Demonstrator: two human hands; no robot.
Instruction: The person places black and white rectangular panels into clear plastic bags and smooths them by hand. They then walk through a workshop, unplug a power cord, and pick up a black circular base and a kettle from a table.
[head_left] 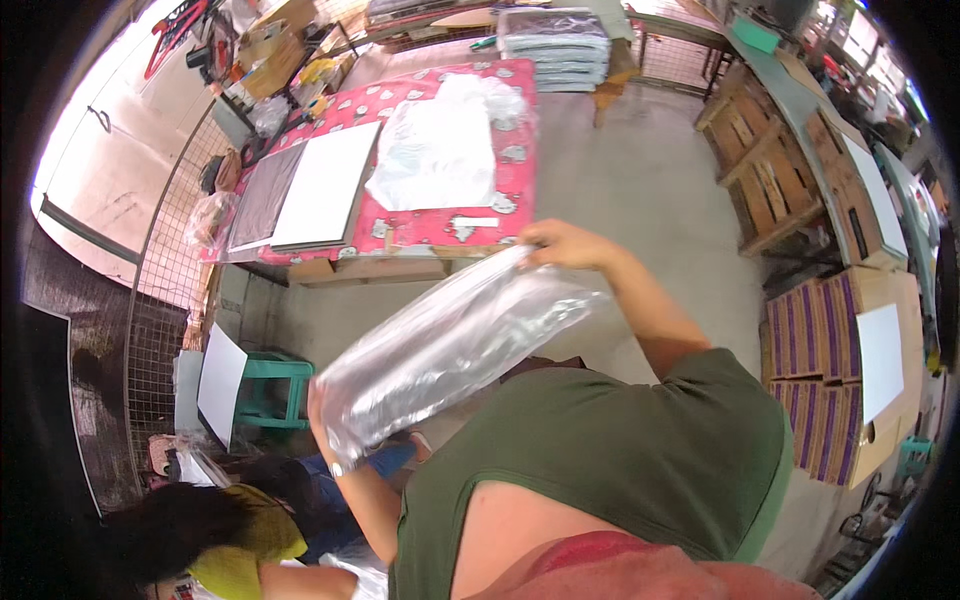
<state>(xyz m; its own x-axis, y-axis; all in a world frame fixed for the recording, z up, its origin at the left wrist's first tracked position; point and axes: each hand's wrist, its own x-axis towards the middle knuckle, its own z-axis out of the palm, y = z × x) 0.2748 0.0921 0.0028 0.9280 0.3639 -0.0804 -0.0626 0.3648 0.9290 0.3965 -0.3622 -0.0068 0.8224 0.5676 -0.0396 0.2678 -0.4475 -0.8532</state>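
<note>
A flat, rectangular bundle in shiny clear plastic (450, 345) slants across the space before my torso; what lies inside cannot be made out. My right hand (560, 245) is closed on its upper right corner, fingers bent over the edge. At the lower left end my left hand (320, 405) grips the same bundle, partly hidden behind it. Beyond it stands a table with a pink patterned cover (375, 235). On this cover lie a white panel (325, 185), a dark panel (268, 195) and a white plastic bag (435, 150).
A person in a yellow top (235, 560) is low at my left, near a green stool (275, 385). Stacked wrapped panels (555, 50) stand at the back. Wooden crates (760, 170) and cardboard boxes (815, 330) line the right. Wire mesh (165, 260) runs along the left.
</note>
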